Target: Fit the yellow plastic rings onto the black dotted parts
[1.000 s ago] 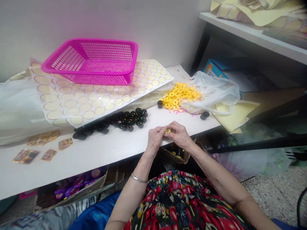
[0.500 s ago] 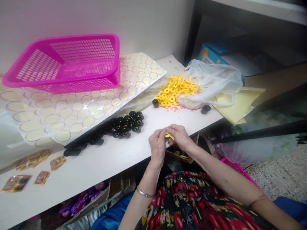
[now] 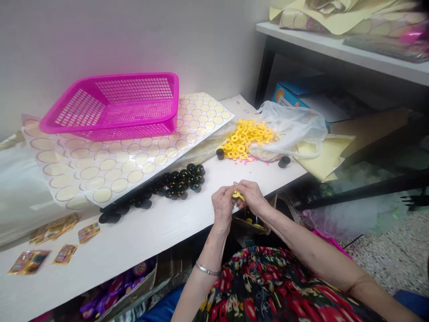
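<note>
My left hand (image 3: pixel 222 205) and my right hand (image 3: pixel 250 195) meet at the table's front edge, both closed on one small yellow plastic piece (image 3: pixel 237 194). Its ring-like part shows between my fingertips. Beyond them lies a heap of yellow ring pieces (image 3: pixel 246 136), with tiny pink bits (image 3: pixel 250 159) scattered at its near side. One black cylinder (image 3: pixel 220 154) stands left of the heap and another (image 3: pixel 284 162) lies to its right. A cluster of black pieces with coloured specks (image 3: pixel 182 181) sits left of my hands.
A pink basket (image 3: pixel 110 129) rests on sheets of round stickers (image 3: pixel 120 184). Shiny cards (image 3: pixel 29 261) lie at the left. A clear plastic bag (image 3: pixel 295 127) is behind the heap. Below the table are a box with yellow pieces (image 3: pixel 251 223) and purple items (image 3: pixel 115 286).
The view has tilted upward, so table items appear lower and more of the shelf shows. Both hands stay together on the yellow piece.
</note>
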